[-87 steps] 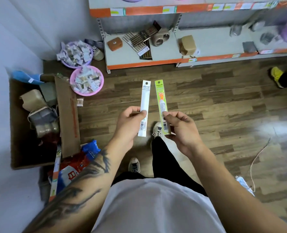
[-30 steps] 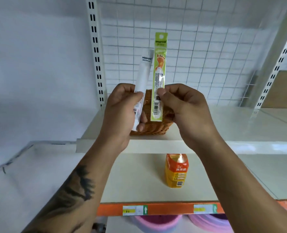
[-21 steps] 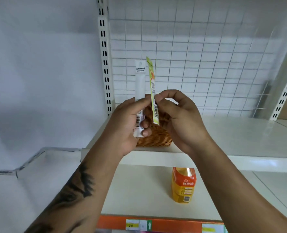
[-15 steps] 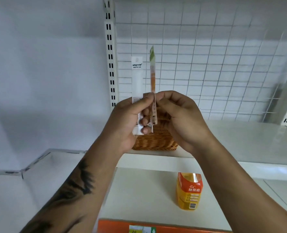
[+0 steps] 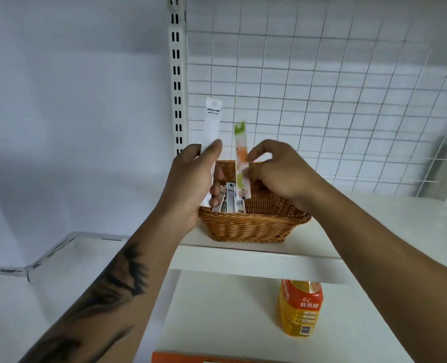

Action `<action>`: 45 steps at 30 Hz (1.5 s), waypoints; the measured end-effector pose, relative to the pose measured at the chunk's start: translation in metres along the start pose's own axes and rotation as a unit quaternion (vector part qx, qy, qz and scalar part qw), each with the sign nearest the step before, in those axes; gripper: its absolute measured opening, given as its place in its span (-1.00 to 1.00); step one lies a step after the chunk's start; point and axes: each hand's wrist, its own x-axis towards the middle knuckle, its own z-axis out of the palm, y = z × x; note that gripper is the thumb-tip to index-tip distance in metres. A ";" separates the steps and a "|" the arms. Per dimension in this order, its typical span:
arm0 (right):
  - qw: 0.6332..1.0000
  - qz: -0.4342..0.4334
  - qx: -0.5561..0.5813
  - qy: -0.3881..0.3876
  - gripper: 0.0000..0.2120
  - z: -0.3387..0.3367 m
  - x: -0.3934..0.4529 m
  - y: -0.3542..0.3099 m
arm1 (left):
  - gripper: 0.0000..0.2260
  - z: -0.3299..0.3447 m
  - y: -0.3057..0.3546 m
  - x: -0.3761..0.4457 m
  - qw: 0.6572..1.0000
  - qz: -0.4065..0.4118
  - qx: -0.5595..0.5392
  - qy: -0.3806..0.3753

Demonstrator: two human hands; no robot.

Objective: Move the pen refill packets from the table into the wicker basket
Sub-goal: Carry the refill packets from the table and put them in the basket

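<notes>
White store shelving w/ a wire grid back panel (image 5: 321, 87) fills the view; the wicker basket (image 5: 253, 221) sits on the upper shelf (image 5: 374, 231), and everything below is placed rel. to that basket.

Left to right: left hand (image 5: 191, 184), over the basket's left rim, grips a white refill packet (image 5: 211, 121) held upright, thumb pressed on its front, fingers curled behind. Its top sticks up well above the basket. Just right, a green-orange refill packet (image 5: 242, 158) hangs point-down over the basket's middle, pinched by the right hand (image 5: 277, 171) at its edge; lower tip is already below rim level, I think. Image is blurred there.

Inside the basket, several packets (image 5: 230, 197) lie already, so part of the job looks done. Both held ones aren't let go yet. Whether more remain on the table can't be told; no table in view.

Below the basket, one shelf down to the right, stands an orange juice bottle (image 5: 299, 307).
</notes>
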 end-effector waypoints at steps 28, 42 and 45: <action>0.973 -0.146 -0.169 0.052 -0.95 -0.007 -0.023 -0.018 | -0.68 0.000 0.011 -0.015 0.991 -0.073 -0.108 -0.035; 0.960 -0.248 0.044 0.122 -0.80 0.010 -0.057 -0.015 | -0.94 0.016 0.007 -0.035 0.991 0.020 -0.130 -0.031; 0.964 -0.234 0.032 0.120 -0.83 0.011 -0.048 -0.016 | -0.87 0.004 0.001 -0.038 0.990 0.115 0.073 0.042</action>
